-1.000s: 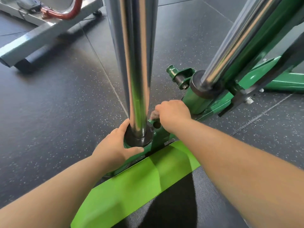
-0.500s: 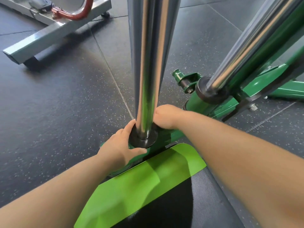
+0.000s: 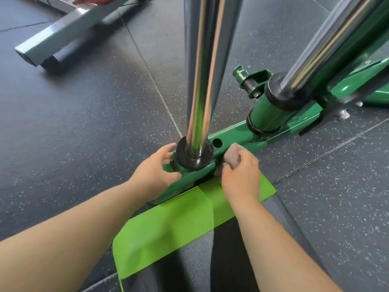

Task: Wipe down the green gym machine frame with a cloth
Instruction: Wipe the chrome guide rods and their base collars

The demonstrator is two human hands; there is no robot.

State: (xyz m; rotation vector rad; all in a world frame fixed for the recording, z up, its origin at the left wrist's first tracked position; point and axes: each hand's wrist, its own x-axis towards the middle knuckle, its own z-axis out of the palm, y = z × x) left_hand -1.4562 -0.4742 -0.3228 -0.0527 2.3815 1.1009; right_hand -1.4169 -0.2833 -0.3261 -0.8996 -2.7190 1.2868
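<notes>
The green machine frame (image 3: 235, 134) runs low across the floor from centre to upper right, with a round hole beside the near post. My right hand (image 3: 240, 173) grips a small bunched beige cloth (image 3: 231, 155) and presses it against the frame's near side, just right of the black collar (image 3: 194, 153). My left hand (image 3: 154, 168) holds the frame's left end, fingers curled around it beside the collar. A chrome post (image 3: 205, 70) rises from that collar.
A second chrome post (image 3: 328, 43) slants up from a black collar and green cylinder (image 3: 267, 116) at right. A bright green and black ribbed platform (image 3: 179, 220) lies under my forearms. A grey metal machine base (image 3: 56, 36) sits upper left on speckled rubber flooring (image 3: 84, 123).
My right hand has come from behind the chrome post toward me and to the right, bringing the cloth onto the near side of the frame. My left hand keeps its hold by the collar.
</notes>
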